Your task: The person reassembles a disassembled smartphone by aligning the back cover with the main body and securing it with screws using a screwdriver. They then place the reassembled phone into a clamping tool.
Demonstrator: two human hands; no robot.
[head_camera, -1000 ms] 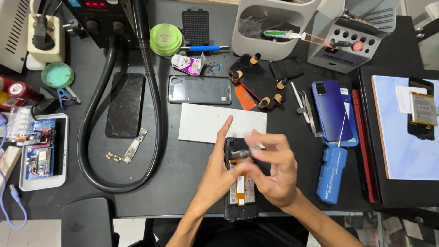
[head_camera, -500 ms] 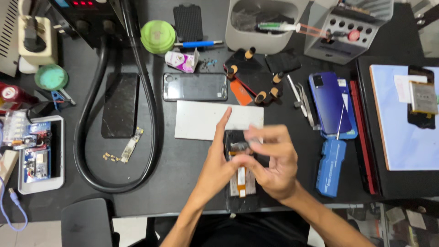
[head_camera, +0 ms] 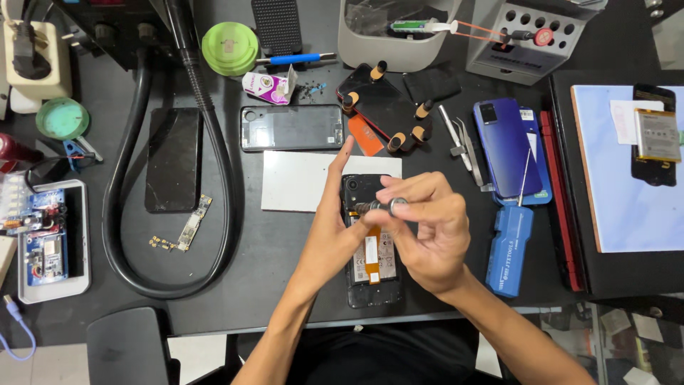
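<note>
Black opened phone (head_camera: 372,246), back cover off, lies flat beneath both hands. Right hand (head_camera: 427,232) pinches a small screwdriver (head_camera: 381,206) between thumb and fingertips, tip at the phone's upper end just below the camera; half a second ago its fingers sat slightly higher, suggesting the driver is being twirled. Left hand (head_camera: 335,221) steadies the phone's left edge, index finger extended, grasping nothing. Beyond the fingertips lies a white sheet (head_camera: 299,182); rightward, a blue tool handle (head_camera: 509,249).

Phone (head_camera: 372,264): black, back cover off, orange flex strip showing, flat on the bench.
Screwdriver (head_camera: 390,206): small, silver-capped, roughly level above the phone's top.
</note>
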